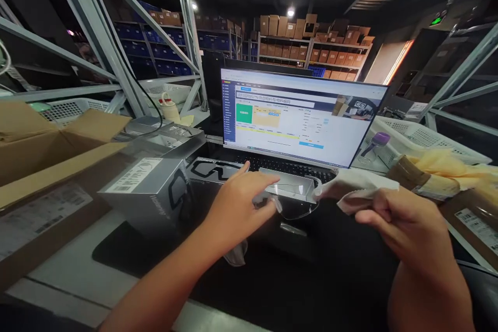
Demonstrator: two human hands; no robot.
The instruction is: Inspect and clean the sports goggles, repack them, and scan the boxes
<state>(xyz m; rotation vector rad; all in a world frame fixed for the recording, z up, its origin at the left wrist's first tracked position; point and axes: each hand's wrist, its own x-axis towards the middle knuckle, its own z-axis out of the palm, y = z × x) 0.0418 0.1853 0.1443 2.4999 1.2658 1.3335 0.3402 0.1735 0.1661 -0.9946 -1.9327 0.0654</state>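
Observation:
My left hand point(237, 199) is over the black mat, its thumb and forefinger closed on the edge of a clear, thin-rimmed piece like eyewear point(299, 215). My right hand point(408, 218) is shut on a crumpled pale wiping cloth point(361, 189), whose far end touches the right side of the clear piece. Beneath the left forearm a greyish crumpled piece point(236, 255) shows in part. A small clear oval piece or reflection point(293, 229) appears on the mat. Behind the left hand lies a grey box with a goggle print point(212, 170).
A lit monitor point(280, 124) stands ahead, with a keyboard point(268, 167) below it. At left are a larger grey printed box point(143, 192) and an open carton point(50, 181). At right are a white basket point(431, 140) and a brown carton point(474, 218) near yellow wrapping.

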